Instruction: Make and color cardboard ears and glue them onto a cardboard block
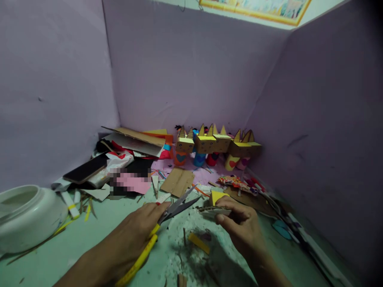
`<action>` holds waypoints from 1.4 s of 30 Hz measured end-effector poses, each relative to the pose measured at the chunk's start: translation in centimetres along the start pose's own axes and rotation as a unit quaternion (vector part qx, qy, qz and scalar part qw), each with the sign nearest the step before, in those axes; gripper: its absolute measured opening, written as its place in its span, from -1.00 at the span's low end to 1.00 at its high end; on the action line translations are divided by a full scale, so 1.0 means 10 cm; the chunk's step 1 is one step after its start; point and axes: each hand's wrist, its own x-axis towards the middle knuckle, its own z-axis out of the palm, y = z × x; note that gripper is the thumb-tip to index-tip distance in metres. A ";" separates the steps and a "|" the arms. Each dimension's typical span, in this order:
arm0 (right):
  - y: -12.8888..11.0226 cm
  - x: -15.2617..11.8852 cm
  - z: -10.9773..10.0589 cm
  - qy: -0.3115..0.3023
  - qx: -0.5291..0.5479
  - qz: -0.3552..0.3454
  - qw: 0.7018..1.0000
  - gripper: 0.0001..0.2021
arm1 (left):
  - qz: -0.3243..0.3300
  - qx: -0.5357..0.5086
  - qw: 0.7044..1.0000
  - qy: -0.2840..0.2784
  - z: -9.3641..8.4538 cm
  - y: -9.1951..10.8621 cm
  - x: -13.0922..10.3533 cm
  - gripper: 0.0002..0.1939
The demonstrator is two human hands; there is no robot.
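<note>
My left hand (143, 223) is closed around a pair of scissors (155, 231) with yellow handles. Their metal blades stand apart and point up and to the right. My right hand (239, 223) pinches a small piece of cardboard (214, 210), seen nearly edge-on, between thumb and fingers. The blade tips are a short way left of that piece, not touching it. Just behind the right fingers shows a yellow piece (218, 197); whether it is joined to the cardboard I cannot tell. A yellow strip (199, 243) lies among dark scraps below the hands.
Several cardboard animal figures (206, 144) with pointed ears line the back wall. A flat cardboard piece (178, 181) lies in front of them. At left are a white pot (32, 219), a phone (86, 167) and stacked cardboard (137, 137). Patterned cloth (237, 184) lies at right.
</note>
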 end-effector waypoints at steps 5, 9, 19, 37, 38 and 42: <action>-0.02 0.00 -0.01 -0.022 -0.047 -0.038 0.998 -0.97 | -0.006 0.022 0.999 -0.035 0.02 -0.01 -0.08 -0.34; -0.06 0.00 0.02 -0.027 -0.036 -0.063 0.997 -0.91 | 0.013 0.061 0.998 -0.010 0.10 -0.01 -0.16 -0.23; -0.06 -0.01 0.08 -0.070 -0.063 -0.106 0.990 -0.85 | -0.005 0.068 0.996 -0.056 0.08 0.10 -0.09 -0.23; -0.05 -0.03 0.10 -0.075 -0.018 -0.081 0.994 -0.88 | -0.011 0.054 0.998 -0.041 0.11 0.08 -0.06 -0.34; -0.06 -0.03 0.11 -0.074 -0.016 -0.076 0.994 -0.88 | -0.006 0.063 0.997 -0.040 0.12 0.08 -0.07 -0.34; -0.07 -0.02 0.12 -0.064 -0.010 -0.054 0.996 -0.88 | 0.019 0.109 0.993 -0.037 0.14 0.07 -0.09 -0.32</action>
